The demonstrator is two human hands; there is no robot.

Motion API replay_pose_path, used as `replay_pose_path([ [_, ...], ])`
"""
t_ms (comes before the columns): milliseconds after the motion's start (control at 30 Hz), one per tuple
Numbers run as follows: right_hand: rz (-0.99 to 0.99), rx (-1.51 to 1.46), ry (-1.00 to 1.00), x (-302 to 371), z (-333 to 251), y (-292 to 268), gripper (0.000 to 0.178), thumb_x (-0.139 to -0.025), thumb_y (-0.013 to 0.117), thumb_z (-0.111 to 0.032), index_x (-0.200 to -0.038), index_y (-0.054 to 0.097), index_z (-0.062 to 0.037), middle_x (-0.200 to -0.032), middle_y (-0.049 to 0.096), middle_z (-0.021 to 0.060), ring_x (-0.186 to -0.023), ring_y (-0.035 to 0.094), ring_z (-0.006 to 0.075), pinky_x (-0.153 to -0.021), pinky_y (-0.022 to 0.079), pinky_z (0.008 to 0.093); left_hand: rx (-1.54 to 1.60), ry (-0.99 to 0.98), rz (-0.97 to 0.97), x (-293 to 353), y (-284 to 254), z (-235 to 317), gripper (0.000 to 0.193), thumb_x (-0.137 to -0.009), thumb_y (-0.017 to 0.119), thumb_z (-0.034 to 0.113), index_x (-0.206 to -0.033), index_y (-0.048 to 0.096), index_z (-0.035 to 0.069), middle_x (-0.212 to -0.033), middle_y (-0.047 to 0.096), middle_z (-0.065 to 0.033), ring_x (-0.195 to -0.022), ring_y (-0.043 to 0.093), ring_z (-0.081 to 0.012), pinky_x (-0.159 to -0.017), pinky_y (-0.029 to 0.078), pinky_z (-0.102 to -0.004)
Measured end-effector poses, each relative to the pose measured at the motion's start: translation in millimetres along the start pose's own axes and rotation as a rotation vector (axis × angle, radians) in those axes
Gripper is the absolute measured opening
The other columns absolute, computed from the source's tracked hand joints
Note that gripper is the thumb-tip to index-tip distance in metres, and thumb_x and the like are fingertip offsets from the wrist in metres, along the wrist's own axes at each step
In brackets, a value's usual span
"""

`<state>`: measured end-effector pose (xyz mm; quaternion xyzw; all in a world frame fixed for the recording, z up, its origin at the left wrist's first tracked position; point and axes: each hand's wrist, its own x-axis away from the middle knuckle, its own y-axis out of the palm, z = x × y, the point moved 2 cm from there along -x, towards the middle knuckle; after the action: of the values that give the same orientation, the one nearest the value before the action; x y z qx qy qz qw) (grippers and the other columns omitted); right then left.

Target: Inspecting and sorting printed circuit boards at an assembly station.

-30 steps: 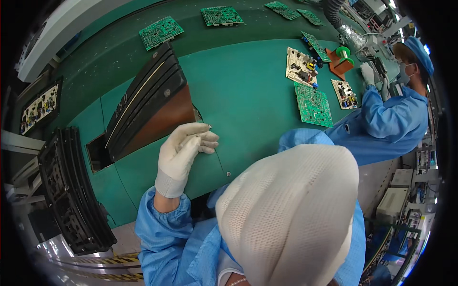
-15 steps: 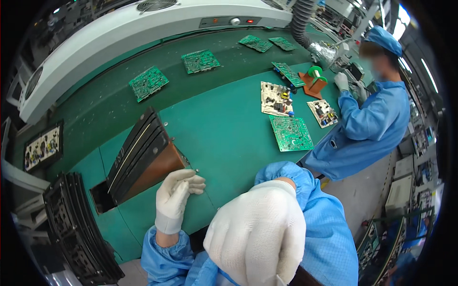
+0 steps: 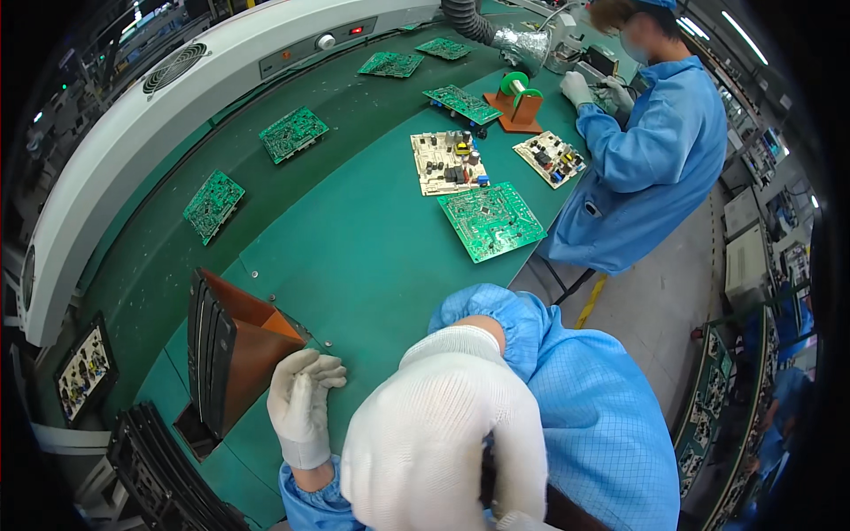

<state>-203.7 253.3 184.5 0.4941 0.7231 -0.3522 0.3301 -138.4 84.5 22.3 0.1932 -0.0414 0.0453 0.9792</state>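
My left hand [image 3: 301, 403], in a white knit glove, rests at the bench's near side, fingers loosely bent, with nothing seen in it. Just beyond it stands a wedge-shaped stack of black frames with a brown panel [image 3: 252, 354], over a rectangular opening in the green bench top. Very close to the camera, my right hand [image 3: 434, 434], also white-gloved, shows its back. Its fingers bend downward, and the lower edge cuts off the tips. Whatever they grip is hidden; a bit of white shows below one finger.
Green circuit boards [image 3: 491, 221] and cream ones with components [image 3: 450, 164] lie across the bench. A green spool [image 3: 513, 84] sits on a brown stand. Black frames [image 3: 168, 469] stack at the near left. A co-worker in blue [image 3: 646, 150] works at the right. A white hood [image 3: 221, 71] spans the back.
My view has swung, so the bench and boards sit farther left and higher in the picture. My right hand appears lower, with one finger now apart from the others. My left hand keeps its pose.
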Motion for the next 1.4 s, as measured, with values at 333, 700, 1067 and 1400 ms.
replay_pose_path([
  [333,-0.153,-0.060,-0.041,-2,13,8,0.021,-0.093,0.070,-0.024,-0.089,0.066,-0.0038,-0.085,0.066,0.0094,-0.071,0.063,0.0277,-0.059,0.045,0.0384,0.071,0.022,-0.038,2,0,5,0.037,-0.099,0.054,0.019,-0.123,0.050,-0.009,-0.108,0.064,-0.0231,-0.096,0.065,-0.0293,-0.085,0.053,-0.0386],
  [700,0.527,-0.060,0.292,46,73,-40,0.043,-0.091,0.070,-0.037,-0.078,0.067,0.0040,-0.073,0.068,0.0163,-0.064,0.063,0.0265,-0.059,0.049,0.0337,0.144,0.007,-0.093,3,-4,6,0.033,-0.099,0.056,0.014,-0.126,0.056,-0.004,-0.116,0.064,-0.0125,-0.104,0.062,-0.0181,-0.091,0.051,-0.0321],
  [1067,0.905,0.110,0.681,71,90,-36,0.032,-0.096,0.058,-0.023,-0.078,0.058,0.0036,-0.071,0.061,0.0164,-0.058,0.056,0.0198,-0.054,0.045,0.0296,0.180,0.079,-0.051,0,-7,-4,0.028,-0.100,0.056,0.015,-0.121,0.057,-0.002,-0.104,0.068,-0.0115,-0.091,0.068,-0.0202,-0.078,0.057,-0.0305],
  [1400,0.977,0.111,0.553,68,98,-26,0.032,-0.104,0.042,-0.023,-0.081,0.047,-0.0011,-0.069,0.048,0.0094,-0.057,0.045,0.0163,-0.054,0.036,0.0299,0.200,0.127,-0.048,1,-4,-5,0.026,-0.100,0.055,0.016,-0.119,0.058,-0.001,-0.105,0.068,-0.0105,-0.090,0.068,-0.0190,-0.076,0.057,-0.0300],
])
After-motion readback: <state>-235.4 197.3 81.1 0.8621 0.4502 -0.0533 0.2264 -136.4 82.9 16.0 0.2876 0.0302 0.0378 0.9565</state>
